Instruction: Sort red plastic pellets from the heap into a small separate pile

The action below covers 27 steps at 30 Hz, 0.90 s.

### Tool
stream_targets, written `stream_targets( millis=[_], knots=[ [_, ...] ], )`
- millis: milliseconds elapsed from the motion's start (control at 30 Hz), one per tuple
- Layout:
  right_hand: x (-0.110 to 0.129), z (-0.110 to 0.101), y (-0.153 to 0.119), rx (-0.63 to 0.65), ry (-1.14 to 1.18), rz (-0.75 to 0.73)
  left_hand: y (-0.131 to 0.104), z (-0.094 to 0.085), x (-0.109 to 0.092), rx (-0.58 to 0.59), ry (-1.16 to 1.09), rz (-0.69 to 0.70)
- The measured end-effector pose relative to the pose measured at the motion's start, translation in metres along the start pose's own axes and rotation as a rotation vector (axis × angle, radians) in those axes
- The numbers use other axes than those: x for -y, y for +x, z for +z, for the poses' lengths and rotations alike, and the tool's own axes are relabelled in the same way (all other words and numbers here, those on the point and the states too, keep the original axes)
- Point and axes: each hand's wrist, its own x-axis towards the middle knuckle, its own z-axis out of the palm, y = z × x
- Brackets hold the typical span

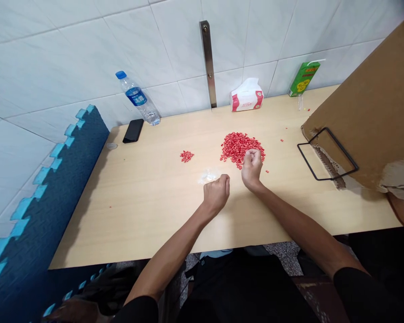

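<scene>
On the wooden table (148,215), right hand (252,168) fisted at red pellet pile (237,144), left hand (217,192) fisted nearby

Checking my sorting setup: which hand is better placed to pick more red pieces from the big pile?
Right hand: it rests at the big red pile's near edge. The left hand sits farther back.

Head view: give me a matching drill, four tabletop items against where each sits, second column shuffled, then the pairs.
Items:
1. water bottle
2. tissue pack
3. green drink carton
4. big pile of red pieces

Places:
A. against the wall, just right of the metal strip
B. mid-table, at the right hand
C. far left by the wall, next to the black phone
D. far right by the wall, beside the cardboard sheet

Pairs: 1-C, 2-A, 3-D, 4-B
</scene>
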Motion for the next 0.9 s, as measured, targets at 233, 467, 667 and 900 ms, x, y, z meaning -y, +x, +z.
stream_targets(
  millis=[233, 467, 667, 900],
  knots=[
    [0.003, 0.000, -0.003, 0.047, 0.241, 0.037, 0.005, -0.003, 0.009, -0.062, -0.449, -0.106],
    [0.004, -0.003, -0.006, 0.282, 0.515, 0.110, 0.008, 0.001, 0.013, -0.169, -0.932, -0.138],
    [0.013, -0.012, -0.017, 0.767, 0.486, 0.107, 0.005, -0.001, 0.010, -0.289, -0.936, -0.159],
    [0.015, -0.010, -0.024, 0.802, 0.443, 0.056, 0.002, -0.006, 0.007, -0.329, -0.797, -0.167]
  ],
)
